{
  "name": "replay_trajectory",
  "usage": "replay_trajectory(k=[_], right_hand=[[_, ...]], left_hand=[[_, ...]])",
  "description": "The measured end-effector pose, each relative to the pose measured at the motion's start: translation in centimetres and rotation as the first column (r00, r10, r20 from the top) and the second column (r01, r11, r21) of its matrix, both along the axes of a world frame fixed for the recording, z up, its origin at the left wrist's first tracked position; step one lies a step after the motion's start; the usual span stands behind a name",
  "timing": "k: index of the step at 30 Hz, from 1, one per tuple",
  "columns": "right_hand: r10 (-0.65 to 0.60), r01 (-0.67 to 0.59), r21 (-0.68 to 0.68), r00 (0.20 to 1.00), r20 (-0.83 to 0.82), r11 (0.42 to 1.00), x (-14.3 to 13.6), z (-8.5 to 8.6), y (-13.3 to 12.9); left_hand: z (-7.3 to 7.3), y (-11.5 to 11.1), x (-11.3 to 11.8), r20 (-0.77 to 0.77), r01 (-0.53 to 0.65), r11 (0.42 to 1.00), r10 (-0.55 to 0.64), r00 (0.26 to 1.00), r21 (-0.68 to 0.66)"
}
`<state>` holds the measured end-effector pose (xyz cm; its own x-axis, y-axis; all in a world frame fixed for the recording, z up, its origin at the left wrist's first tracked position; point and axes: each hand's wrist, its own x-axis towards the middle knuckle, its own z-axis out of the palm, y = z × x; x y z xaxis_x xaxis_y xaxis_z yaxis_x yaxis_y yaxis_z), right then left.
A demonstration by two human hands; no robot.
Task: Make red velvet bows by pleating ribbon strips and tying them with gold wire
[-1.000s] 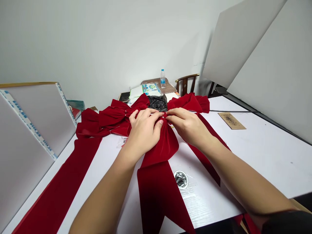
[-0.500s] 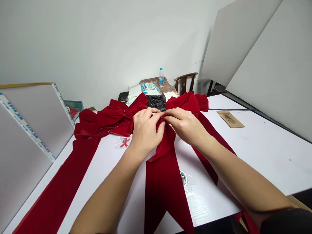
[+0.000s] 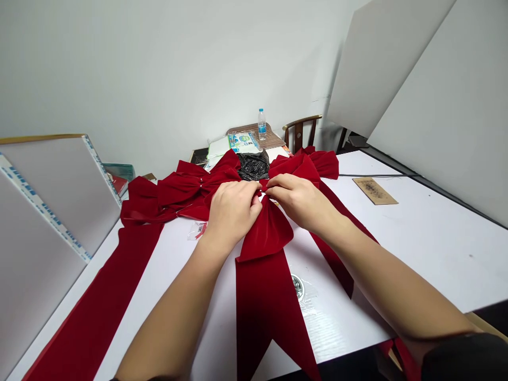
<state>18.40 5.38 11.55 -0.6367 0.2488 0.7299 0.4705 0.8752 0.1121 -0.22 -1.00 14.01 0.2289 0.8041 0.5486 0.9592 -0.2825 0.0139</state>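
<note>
A red velvet bow (image 3: pixel 266 233) lies in front of me, its notched tail hanging over the table's near edge. At its gathered middle my left hand (image 3: pixel 235 207) is closed, fingers curled on the cloth from the left. My right hand (image 3: pixel 297 200) pinches the same gathered part from the right, its fingertips close to those of the left. Small pale spots show at the pinch, too small to name. More red bows (image 3: pixel 180 188) are heaped to the left, and another red bow (image 3: pixel 305 165) lies behind my right hand.
A black plastic bag (image 3: pixel 253 166) sits behind the hands. On the white table (image 3: pixel 428 254) are a brown card (image 3: pixel 375 190), a small clear packet (image 3: pixel 196 230) and a round metallic item (image 3: pixel 297 287). Farther back stand a water bottle (image 3: pixel 262 125) and a wooden chair (image 3: pixel 301 132). White panels (image 3: pixel 59 196) rise at left.
The bow's near loop has spread out and lies fuller and wider below the hands. Both hands have shifted slightly, and still pinch the bow's middle.
</note>
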Motion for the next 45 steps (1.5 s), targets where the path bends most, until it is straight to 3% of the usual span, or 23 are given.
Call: replay_trajectory(k=[5, 11, 20, 26, 31, 38, 45], right_hand=[[-0.032, 0.032, -0.006, 0.999, -0.004, 0.999, -0.1, 0.0, -0.1], [-0.004, 0.004, 0.014, 1.000, -0.009, 1.000, -0.1, -0.1, 0.1], [0.014, -0.011, -0.086, 0.999, 0.030, 0.996, 0.2, -0.3, 0.4], [-0.012, 0.011, -0.063, 1.000, -0.018, 0.998, -0.1, -0.2, -0.1], [-0.033, 0.034, 0.009, 0.998, -0.053, 0.999, -0.5, 0.1, -1.2], [-0.057, 0.061, 0.111, 0.998, -0.041, 0.992, -1.2, -0.9, -1.1], [-0.048, 0.056, 0.111, 0.996, -0.076, 0.992, -1.0, -1.4, -0.2]], left_hand=[[-0.2, 0.1, 0.1, 0.109, 0.091, 0.995, -0.086, 0.990, -0.038], [-0.4, 0.3, 0.2, 0.108, 0.034, 0.999, -0.031, 0.994, -0.027], [-0.4, 0.7, -0.3, 0.108, 0.040, 0.998, -0.034, 0.994, -0.055], [-0.1, 0.7, -0.7, 0.251, 0.079, 0.990, -0.049, 0.967, -0.113], [-0.1, 0.8, -0.8, 0.268, 0.113, 0.988, -0.082, 0.960, -0.102], [-0.3, 0.6, -0.7, 0.248, 0.143, 0.989, -0.149, 0.957, 0.043], [0.0, 0.4, -0.7, 0.273, 0.198, 0.980, -0.193, 0.942, 0.012]])
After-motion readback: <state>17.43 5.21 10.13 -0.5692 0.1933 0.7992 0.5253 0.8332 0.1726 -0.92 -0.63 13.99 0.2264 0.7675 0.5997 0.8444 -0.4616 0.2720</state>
